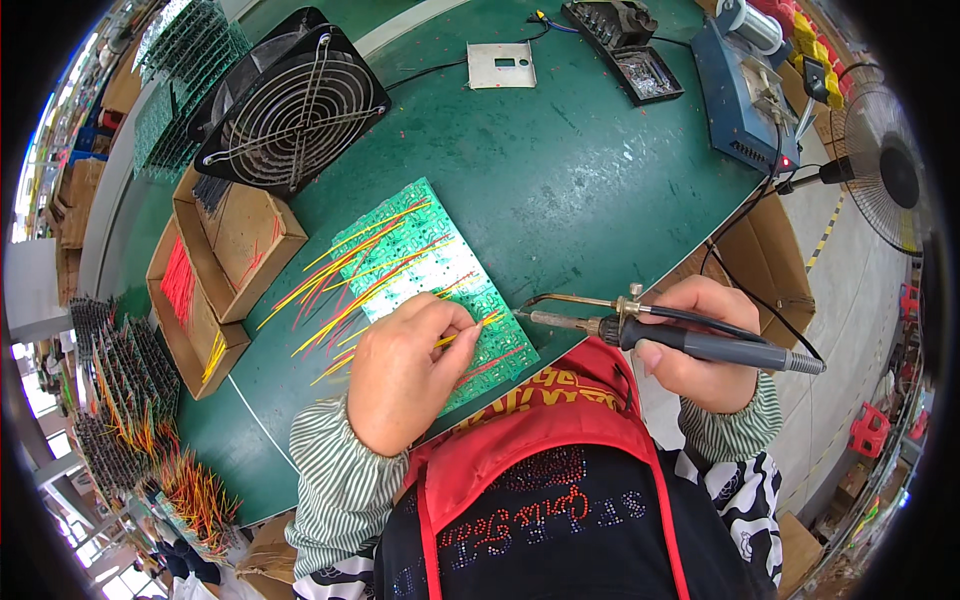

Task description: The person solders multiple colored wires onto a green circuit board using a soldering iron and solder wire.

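A green circuit board panel (425,205) lies on the table in front of me, with several yellow and red wires (370,240) running off it to the left. Over its near part, my left hand (405,360) pinches a yellow wire (490,319) between thumb and forefinger, its end on the board. My right hand (700,340) grips a soldering iron (720,348) with a dark handle and a thin metal feed tube along its top. The iron's tip points left and sits close to the board's right edge; whether it touches cannot be made out.
Cardboard trays (285,235) with red and yellow wires stand left, below a black fan (290,110). A blue soldering machine (735,100) with a solder spool is at the far right, near a black tray (645,75). Wired boards (130,380) stack at far left.
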Action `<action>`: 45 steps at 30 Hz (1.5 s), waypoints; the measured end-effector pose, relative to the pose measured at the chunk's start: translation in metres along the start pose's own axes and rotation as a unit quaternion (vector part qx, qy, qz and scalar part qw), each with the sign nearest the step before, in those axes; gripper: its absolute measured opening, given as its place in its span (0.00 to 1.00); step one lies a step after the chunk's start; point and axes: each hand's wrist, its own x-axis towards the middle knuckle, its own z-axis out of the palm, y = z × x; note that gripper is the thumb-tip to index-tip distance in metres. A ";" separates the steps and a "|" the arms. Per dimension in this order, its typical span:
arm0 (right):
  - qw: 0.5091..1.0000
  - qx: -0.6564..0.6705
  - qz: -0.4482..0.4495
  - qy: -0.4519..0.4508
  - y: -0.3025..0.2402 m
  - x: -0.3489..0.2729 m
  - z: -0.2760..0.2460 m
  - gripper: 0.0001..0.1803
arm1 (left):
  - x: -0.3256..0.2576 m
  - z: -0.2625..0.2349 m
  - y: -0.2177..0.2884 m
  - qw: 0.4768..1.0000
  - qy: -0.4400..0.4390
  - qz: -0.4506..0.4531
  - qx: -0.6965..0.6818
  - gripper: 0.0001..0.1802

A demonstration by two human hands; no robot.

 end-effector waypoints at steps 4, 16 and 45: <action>1.000 -0.007 -0.001 -0.007 -0.004 -0.005 0.000 0.11 | -0.011 -0.018 -0.007 0.988 0.099 0.076 0.093 0.04; 0.992 0.047 -0.069 -0.093 -0.015 -0.006 0.043 0.10 | -0.067 -0.022 -0.007 0.994 -0.038 -0.096 -0.035 0.04; 0.993 0.034 -0.054 -0.095 -0.011 -0.008 0.037 0.11 | -0.073 -0.060 -0.025 0.997 0.022 0.019 0.066 0.05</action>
